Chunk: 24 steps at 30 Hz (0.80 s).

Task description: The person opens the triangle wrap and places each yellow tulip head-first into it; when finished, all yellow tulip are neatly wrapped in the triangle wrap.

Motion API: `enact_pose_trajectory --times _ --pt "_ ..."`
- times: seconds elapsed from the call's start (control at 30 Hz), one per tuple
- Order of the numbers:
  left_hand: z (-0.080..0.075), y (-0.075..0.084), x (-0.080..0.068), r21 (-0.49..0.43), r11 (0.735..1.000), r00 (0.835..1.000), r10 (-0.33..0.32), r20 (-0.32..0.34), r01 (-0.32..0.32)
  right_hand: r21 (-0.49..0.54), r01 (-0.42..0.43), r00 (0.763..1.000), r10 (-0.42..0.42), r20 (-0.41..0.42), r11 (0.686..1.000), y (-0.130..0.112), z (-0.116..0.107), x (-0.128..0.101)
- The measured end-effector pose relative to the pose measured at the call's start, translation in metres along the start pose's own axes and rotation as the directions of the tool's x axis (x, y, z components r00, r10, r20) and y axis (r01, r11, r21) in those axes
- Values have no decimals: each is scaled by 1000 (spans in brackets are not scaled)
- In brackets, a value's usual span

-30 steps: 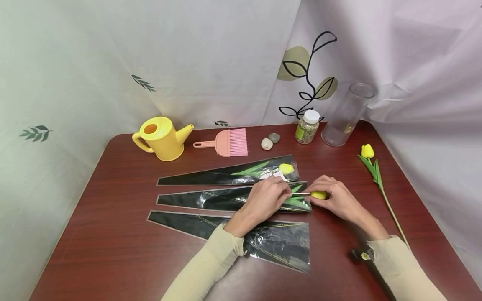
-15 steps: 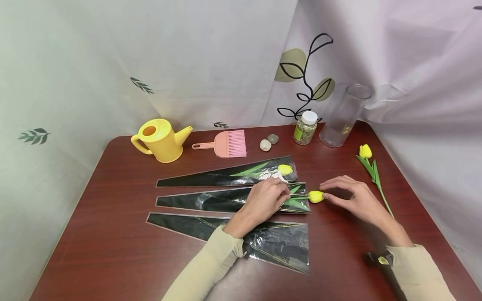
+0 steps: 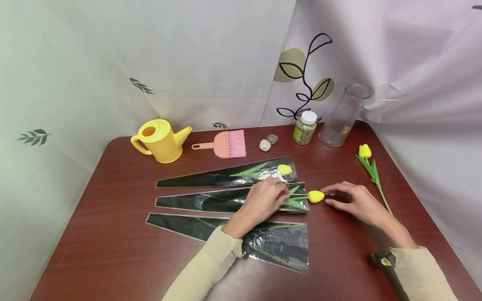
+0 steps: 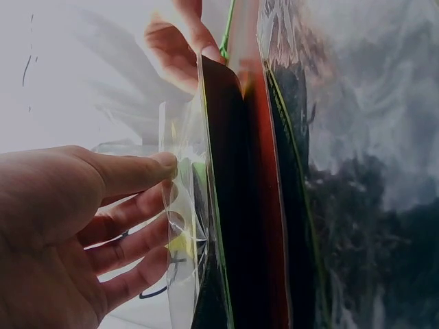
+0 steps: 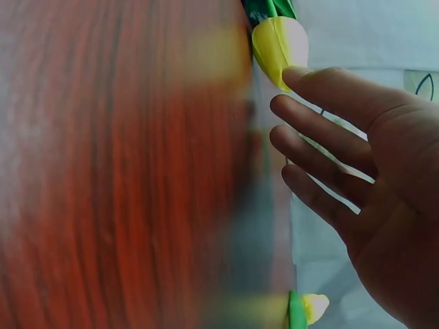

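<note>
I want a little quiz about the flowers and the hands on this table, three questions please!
1. True or false: the bloom by the right hand sticks out of the middle sleeve.
2. How many sleeves lie on the table? A) two B) three C) four
3. Fill in: the left hand holds the mouth of the ____ sleeve.

Key:
1. True. Its leaves are inside; the bloom is still outside, with the right hand's fingertips at it.
2. B. The far sleeve holds a tulip already, and the near sleeve looks empty.
3. Middle. A loose tulip lies to the right, near the vase.
</note>
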<state>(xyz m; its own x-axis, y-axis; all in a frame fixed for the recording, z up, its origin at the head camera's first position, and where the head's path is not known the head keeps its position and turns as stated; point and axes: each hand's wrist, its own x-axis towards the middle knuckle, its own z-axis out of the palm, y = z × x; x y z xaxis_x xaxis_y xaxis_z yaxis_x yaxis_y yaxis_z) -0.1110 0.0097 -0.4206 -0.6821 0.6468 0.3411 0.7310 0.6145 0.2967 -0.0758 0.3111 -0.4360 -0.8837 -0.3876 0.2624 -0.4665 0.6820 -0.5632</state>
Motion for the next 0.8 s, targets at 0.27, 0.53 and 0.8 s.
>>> enact_pose_trajectory --times 0.27,0.53,0.8 --pt "-1 1 0 6 1000 1000 7 -4 -7 -2 27 1000 -27 -15 1000 -1 3 5" --pt "-2 1 1 9 1000 1000 4 4 -4 -5 38 998 -38 -48 999 -1 2 6" --pt "-3 2 1 13 1000 1000 9 7 -9 66 33 998 -29 -52 997 -4 9 7"
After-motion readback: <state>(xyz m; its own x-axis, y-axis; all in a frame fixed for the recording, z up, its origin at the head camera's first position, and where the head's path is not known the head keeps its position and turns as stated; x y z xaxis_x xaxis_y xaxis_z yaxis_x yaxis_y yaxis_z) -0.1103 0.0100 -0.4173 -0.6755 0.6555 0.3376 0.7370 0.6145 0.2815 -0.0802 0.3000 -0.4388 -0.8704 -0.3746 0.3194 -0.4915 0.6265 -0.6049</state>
